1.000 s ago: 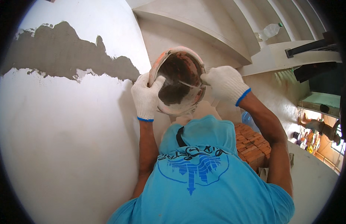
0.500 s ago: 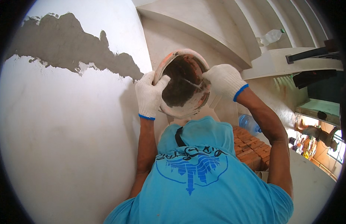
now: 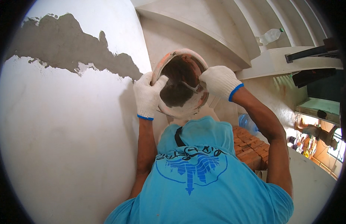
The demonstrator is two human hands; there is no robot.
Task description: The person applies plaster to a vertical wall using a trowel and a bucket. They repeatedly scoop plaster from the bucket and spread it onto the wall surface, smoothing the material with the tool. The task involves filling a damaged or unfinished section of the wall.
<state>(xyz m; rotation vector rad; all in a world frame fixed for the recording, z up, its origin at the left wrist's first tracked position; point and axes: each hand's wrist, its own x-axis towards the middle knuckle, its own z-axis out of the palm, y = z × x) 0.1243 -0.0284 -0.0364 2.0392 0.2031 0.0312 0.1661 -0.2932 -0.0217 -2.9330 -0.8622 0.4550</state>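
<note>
A round, orange-rimmed bucket (image 3: 183,111) smeared with grey mortar is tilted so its mouth faces me. My left hand (image 3: 147,95), in a white knit glove with a blue cuff, grips the bucket's left rim, thumb over the inside edge. On the opposite side my right hand (image 3: 220,82), gloved the same way, is closed at the rim; its fingertips are partly hidden. Dark grey mortar (image 3: 176,93) coats the inside, and a thin pale strip crosses it towards my right hand; what it is I cannot tell.
Grey plaster (image 3: 68,44) bands the white wall (image 3: 61,123) on the left. Stairs (image 3: 203,31) rise ahead, with a plastic bottle (image 3: 270,36) on a step. Stacked bricks (image 3: 251,145) and a blue water jug (image 3: 247,123) lie right. Another person (image 3: 318,134) appears far right.
Both hands and the bucket have shifted slightly to the left, the right hand a little more. Both grips look the same.
</note>
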